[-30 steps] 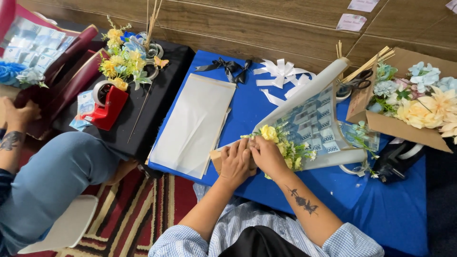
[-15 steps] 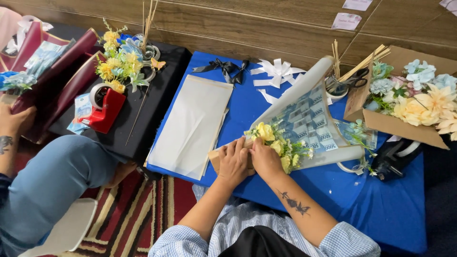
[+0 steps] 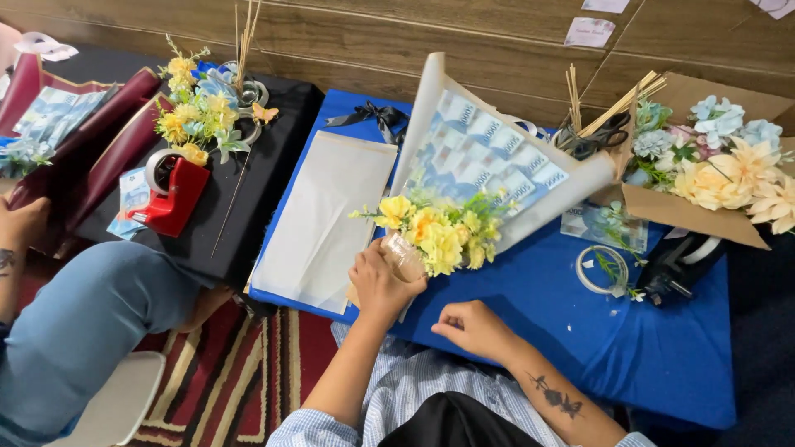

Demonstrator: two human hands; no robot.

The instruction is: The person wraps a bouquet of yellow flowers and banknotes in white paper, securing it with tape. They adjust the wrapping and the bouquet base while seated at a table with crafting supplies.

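Observation:
A bouquet (image 3: 472,178) of folded banknotes in cream wrapping paper, with yellow artificial flowers (image 3: 435,228) at its base, is tilted up off the blue cloth (image 3: 563,323). My left hand (image 3: 377,281) grips its taped stem from below. My right hand (image 3: 472,327) rests apart on the blue cloth, fingers loosely curled, holding nothing. A tattoo shows on that forearm.
Cream paper sheets (image 3: 331,215) lie left of the bouquet. A cardboard box of artificial flowers (image 3: 712,170), a tape roll (image 3: 600,269) and a black tape dispenser (image 3: 675,265) sit at the right. A red tape dispenser (image 3: 170,194) stands on black cloth. Another person (image 3: 74,331) sits at left.
My left hand has lifted the bouquet upright off the cloth. My right hand has let go of it and dropped to the cloth. The camera has moved closer.

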